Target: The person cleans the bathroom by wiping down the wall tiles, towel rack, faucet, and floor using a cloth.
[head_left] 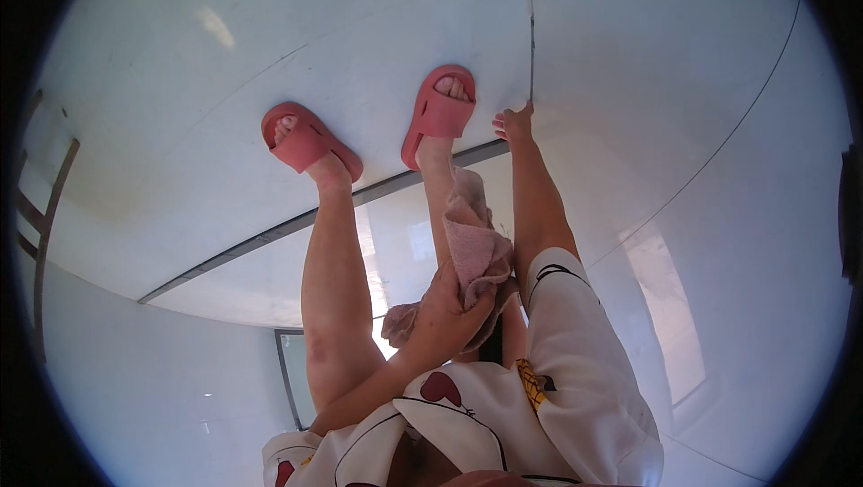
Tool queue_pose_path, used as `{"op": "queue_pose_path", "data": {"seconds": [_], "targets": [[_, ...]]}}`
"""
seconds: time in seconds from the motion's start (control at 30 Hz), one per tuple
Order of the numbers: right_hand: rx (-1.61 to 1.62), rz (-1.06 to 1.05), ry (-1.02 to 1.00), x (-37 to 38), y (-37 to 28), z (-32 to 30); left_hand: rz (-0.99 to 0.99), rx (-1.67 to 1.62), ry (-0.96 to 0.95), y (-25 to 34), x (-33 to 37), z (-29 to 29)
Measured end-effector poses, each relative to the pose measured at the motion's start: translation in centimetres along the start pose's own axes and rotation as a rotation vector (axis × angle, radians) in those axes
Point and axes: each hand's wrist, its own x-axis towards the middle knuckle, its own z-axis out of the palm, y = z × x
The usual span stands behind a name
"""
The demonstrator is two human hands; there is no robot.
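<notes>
From my remote view, the pink cloth [476, 249] lies gripped in the left hand [448, 312], its long axis running forward, while the right hand [516, 124], farther ahead, spreads apparently empty.

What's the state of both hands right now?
Left hand: closed, holding the pink cloth.
Right hand: looks open, nothing visible in it, by the dark seam.

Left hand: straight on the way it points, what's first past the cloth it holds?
Past the pink cloth, the left hand would probably meet the person's right forearm; depth between them is unclear.
</notes>
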Motion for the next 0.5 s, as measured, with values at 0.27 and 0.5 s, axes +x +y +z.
{"op": "queue_pose_path", "data": {"seconds": [0.27, 0.5], "targets": [[-0.062, 0.021, 0.003, 1.1, 2.9, -0.8, -0.024, 0.073, -0.009, 0.4, 0.4, -0.1], [-0.002, 0.203, -0.233, 1.9, 5.2, 1.4, 0.015, 0.14, 0.081, -0.6, -0.1, -0.4]]}}
